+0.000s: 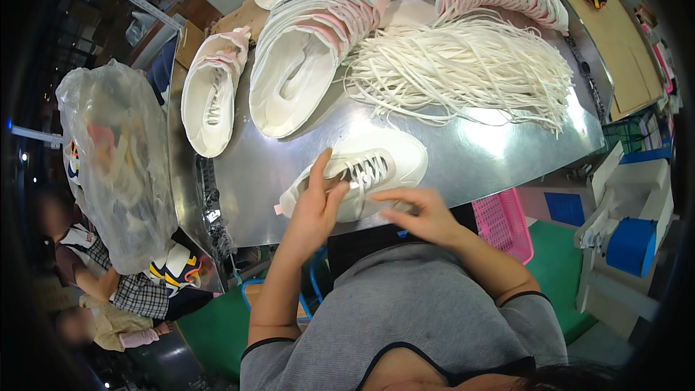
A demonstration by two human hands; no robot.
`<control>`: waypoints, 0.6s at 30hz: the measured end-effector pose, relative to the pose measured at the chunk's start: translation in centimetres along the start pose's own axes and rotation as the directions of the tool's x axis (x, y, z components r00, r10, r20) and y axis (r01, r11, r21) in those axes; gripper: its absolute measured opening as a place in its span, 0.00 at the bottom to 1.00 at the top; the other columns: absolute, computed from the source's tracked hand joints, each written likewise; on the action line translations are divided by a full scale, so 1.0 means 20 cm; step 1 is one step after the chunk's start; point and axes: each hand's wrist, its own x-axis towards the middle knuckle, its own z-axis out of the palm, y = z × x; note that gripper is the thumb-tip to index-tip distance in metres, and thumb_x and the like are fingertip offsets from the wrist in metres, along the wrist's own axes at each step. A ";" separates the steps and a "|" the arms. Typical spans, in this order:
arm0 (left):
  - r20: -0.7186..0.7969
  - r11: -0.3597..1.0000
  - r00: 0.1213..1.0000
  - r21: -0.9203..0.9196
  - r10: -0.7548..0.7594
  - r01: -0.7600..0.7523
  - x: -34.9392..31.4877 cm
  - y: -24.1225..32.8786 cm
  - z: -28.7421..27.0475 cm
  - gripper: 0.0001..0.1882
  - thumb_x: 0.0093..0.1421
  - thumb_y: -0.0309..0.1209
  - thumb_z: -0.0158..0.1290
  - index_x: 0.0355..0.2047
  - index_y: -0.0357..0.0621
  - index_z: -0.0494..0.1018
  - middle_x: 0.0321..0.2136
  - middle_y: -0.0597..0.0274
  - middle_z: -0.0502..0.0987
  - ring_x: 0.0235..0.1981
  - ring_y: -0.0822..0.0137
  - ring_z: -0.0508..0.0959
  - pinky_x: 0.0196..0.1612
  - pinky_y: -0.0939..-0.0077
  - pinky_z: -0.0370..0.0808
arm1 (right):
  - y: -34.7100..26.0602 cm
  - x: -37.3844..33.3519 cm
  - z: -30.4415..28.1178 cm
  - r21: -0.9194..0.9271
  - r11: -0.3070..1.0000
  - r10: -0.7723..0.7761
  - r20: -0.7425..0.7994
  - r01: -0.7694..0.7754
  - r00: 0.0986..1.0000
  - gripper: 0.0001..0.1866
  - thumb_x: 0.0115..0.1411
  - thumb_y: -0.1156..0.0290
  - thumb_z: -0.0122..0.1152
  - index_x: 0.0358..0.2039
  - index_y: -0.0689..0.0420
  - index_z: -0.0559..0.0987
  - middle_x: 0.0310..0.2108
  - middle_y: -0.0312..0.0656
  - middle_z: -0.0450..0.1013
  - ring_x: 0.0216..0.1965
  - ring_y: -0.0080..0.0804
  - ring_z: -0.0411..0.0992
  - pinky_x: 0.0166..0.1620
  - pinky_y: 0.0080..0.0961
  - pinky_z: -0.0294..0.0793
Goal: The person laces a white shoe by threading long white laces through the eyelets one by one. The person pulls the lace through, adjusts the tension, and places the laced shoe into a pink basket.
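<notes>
With my left hand I'm gripping the shoe, probably light and pliant, by its collar, right hand half-curled, hold unclear.

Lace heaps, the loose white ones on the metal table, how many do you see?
1: the lace heap lies right of the large middle stack of shoe uppers, beyond the right hand. Others may be hidden behind the stacks.

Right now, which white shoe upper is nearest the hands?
The single laced upper by the metal table's near edge: the left hand is on it, the right hand by its laces. The other uppers sit nested in stacks farther back.
</notes>
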 end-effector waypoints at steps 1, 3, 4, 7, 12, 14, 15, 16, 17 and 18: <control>-0.010 0.999 0.999 -0.030 0.036 -0.036 -0.09 0.02 -0.01 0.34 0.65 0.33 0.55 0.67 0.40 0.54 0.55 0.44 0.73 0.53 0.47 0.76 0.58 0.60 0.70 | 0.01 -0.04 -0.03 0.056 0.988 0.146 -0.060 -0.143 0.987 0.10 0.63 0.73 0.61 0.44 0.59 0.83 0.41 0.37 0.80 0.41 0.19 0.74 0.44 0.17 0.74; -0.016 0.997 0.998 -0.058 0.057 -0.058 -0.17 0.01 -0.01 0.31 0.65 0.29 0.55 0.65 0.40 0.57 0.54 0.45 0.73 0.53 0.51 0.76 0.58 0.65 0.70 | 0.04 -0.05 -0.06 0.091 0.974 0.220 -0.136 -0.209 0.966 0.10 0.61 0.69 0.64 0.41 0.58 0.84 0.28 0.33 0.78 0.26 0.14 0.69 0.31 0.16 0.69; -0.026 0.988 0.991 0.082 0.132 -0.130 -0.19 0.00 0.00 0.28 0.62 0.27 0.57 0.60 0.38 0.62 0.49 0.43 0.76 0.49 0.48 0.77 0.53 0.63 0.72 | 0.05 -0.02 -0.03 0.011 0.981 0.193 -0.117 -0.193 0.974 0.10 0.61 0.68 0.64 0.40 0.59 0.84 0.26 0.34 0.77 0.26 0.14 0.69 0.30 0.17 0.69; -0.046 0.906 0.954 0.329 0.297 -0.266 -0.15 -0.01 0.05 0.20 0.57 0.24 0.60 0.49 0.36 0.71 0.39 0.41 0.78 0.40 0.43 0.79 0.42 0.58 0.75 | 0.07 0.06 0.12 -0.123 0.981 0.138 -0.104 -0.150 0.985 0.10 0.61 0.67 0.65 0.37 0.61 0.83 0.24 0.34 0.76 0.26 0.15 0.69 0.30 0.18 0.69; -0.070 0.916 0.959 0.321 0.275 -0.239 -0.14 -0.05 0.04 0.17 0.58 0.26 0.59 0.48 0.38 0.71 0.33 0.42 0.78 0.35 0.41 0.79 0.36 0.56 0.75 | 0.00 0.09 0.18 0.108 0.968 0.239 -0.124 -0.226 0.963 0.10 0.60 0.67 0.66 0.35 0.61 0.81 0.22 0.34 0.74 0.25 0.15 0.68 0.29 0.18 0.67; -0.047 0.941 0.970 0.261 0.237 -0.217 -0.12 -0.02 0.04 0.17 0.60 0.26 0.59 0.49 0.37 0.71 0.35 0.43 0.79 0.36 0.43 0.80 0.38 0.60 0.75 | -0.03 0.12 0.15 0.086 0.977 0.206 -0.137 -0.195 0.969 0.10 0.60 0.67 0.66 0.35 0.61 0.81 0.21 0.34 0.74 0.25 0.14 0.67 0.28 0.18 0.67; -0.023 0.955 0.976 0.213 0.216 -0.206 -0.10 0.01 0.03 0.17 0.61 0.27 0.58 0.49 0.36 0.71 0.36 0.43 0.79 0.37 0.45 0.80 0.40 0.63 0.75 | -0.05 0.15 0.12 0.068 0.987 0.154 -0.155 -0.145 0.976 0.10 0.61 0.67 0.66 0.34 0.61 0.80 0.21 0.34 0.74 0.24 0.14 0.67 0.28 0.18 0.66; 0.001 0.952 0.977 0.228 0.212 -0.207 -0.10 0.04 0.03 0.18 0.61 0.28 0.58 0.49 0.36 0.70 0.37 0.43 0.79 0.39 0.45 0.80 0.41 0.63 0.75 | 0.00 0.19 0.11 -0.019 0.996 0.088 -0.164 -0.092 0.983 0.10 0.61 0.66 0.65 0.34 0.61 0.80 0.21 0.35 0.73 0.23 0.15 0.66 0.28 0.19 0.67; -0.001 0.951 0.976 0.226 0.216 -0.210 -0.09 0.04 0.03 0.18 0.61 0.28 0.58 0.49 0.36 0.70 0.37 0.43 0.79 0.39 0.45 0.80 0.41 0.63 0.75 | 0.02 0.20 0.11 -0.024 0.996 0.084 -0.164 -0.089 0.983 0.10 0.61 0.66 0.65 0.34 0.61 0.80 0.21 0.35 0.73 0.23 0.15 0.66 0.28 0.19 0.67; 0.018 0.949 0.978 0.239 0.208 -0.206 -0.08 0.04 0.04 0.19 0.60 0.29 0.59 0.49 0.36 0.70 0.38 0.42 0.79 0.40 0.45 0.80 0.42 0.63 0.75 | 0.02 0.22 0.11 -0.067 0.997 0.021 -0.184 -0.034 0.983 0.10 0.61 0.66 0.65 0.34 0.60 0.80 0.20 0.36 0.73 0.22 0.16 0.66 0.27 0.20 0.67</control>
